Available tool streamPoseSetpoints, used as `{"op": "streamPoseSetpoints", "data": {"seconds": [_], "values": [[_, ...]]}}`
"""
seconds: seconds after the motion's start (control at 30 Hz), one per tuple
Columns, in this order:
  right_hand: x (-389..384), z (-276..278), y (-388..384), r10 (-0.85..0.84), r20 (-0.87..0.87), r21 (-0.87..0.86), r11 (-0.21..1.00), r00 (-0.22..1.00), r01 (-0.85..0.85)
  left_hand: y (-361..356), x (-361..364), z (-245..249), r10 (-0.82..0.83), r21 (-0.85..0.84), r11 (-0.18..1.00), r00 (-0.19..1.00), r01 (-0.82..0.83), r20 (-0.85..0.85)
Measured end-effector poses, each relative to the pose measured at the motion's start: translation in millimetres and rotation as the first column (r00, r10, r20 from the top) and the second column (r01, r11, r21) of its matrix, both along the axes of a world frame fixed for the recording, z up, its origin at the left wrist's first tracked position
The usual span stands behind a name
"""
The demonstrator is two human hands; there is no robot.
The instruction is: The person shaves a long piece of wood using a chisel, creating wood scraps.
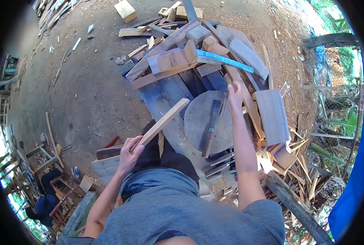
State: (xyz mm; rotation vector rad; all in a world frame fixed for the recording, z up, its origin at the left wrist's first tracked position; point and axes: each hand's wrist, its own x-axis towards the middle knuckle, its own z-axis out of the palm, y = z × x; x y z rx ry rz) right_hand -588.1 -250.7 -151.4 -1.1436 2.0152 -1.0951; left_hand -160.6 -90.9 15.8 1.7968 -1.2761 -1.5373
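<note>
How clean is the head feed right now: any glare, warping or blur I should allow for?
Head view: round wide-angle distortion with black corners; glare washing out parts of both side edges, near the foliage at upper right; a pale, out-of-focus patch at upper left; the left hand and its wooden strip reasonably sharp.

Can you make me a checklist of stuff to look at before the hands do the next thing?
1. Left hand gripping the long, pale wooden strip: ok, fingers wrapped around its near end.
2. Right hand holding something firmly: cannot tell; it is by a long brown wooden plank.
3. Round, flat grey wooden disc bare on top: not ok, a narrow dark bar lies across it.
4. Strip's far end off the disc: cannot tell; they overlap in this view.
5. Bright blue, long thin ruler-like piece in sight: ok, on the woodpile.
</note>
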Motion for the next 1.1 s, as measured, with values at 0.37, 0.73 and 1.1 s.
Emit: {"op": "streamPoseSetpoints", "data": {"seconds": [0.37,0.73,1.1], "values": [[-5,-1,176,-0.241,-0.463,0.128,0.934,0.853,0.334,-6,-11,2,-0.232,-0.074,0.969,0.972,0.235,0.046],[9,15,111,-0.18,-0.337,-0.014,0.982,0.924,0.186,-10,-30,-46,-0.043,0.49,0.853,0.96,0.179,-0.277],[75,15,205,-0.539,0.253,0.221,0.84,0.803,0.495,-42,-94,-92,-0.077,0.297,0.934,0.926,0.196,-0.37]]}}
